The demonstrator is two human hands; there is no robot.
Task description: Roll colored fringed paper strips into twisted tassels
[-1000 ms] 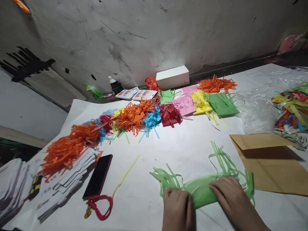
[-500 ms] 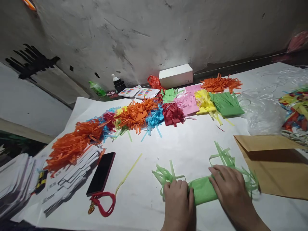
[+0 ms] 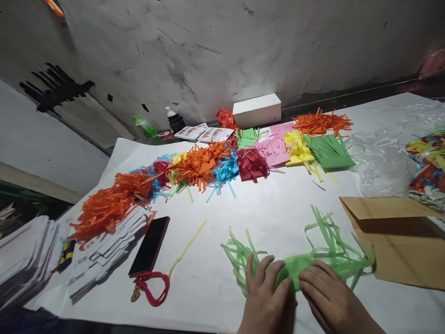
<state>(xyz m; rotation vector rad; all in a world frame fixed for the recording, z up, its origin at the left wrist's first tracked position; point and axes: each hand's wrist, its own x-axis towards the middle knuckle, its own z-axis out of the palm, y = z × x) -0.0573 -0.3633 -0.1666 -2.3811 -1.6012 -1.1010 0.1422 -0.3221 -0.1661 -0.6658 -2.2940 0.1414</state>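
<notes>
A light green piece of tissue paper (image 3: 293,269) with fringed strips at both ends lies flat on the white-covered table. Over its left part my left hand (image 3: 266,290) rests with fingers spread. My right hand (image 3: 325,292) has its fingers together and bent over the near edge of the middle band, the thumb hidden below. Green strips fan out to the left and right of the hands. The right-hand strips reach the brown paper envelope (image 3: 403,250).
Fringed paper bundles in orange (image 3: 107,208), dark red (image 3: 252,164), yellow (image 3: 298,146) and green (image 3: 330,150) line the back. To the left lie a phone (image 3: 150,246), a red cord loop (image 3: 156,297) and stacked white papers (image 3: 111,250). Clear plastic bags (image 3: 380,164) sit at right.
The green middle band looks narrower between my hands. My left fingers have spread, and my right hand has moved lower and slightly left. The view has shifted a little.
</notes>
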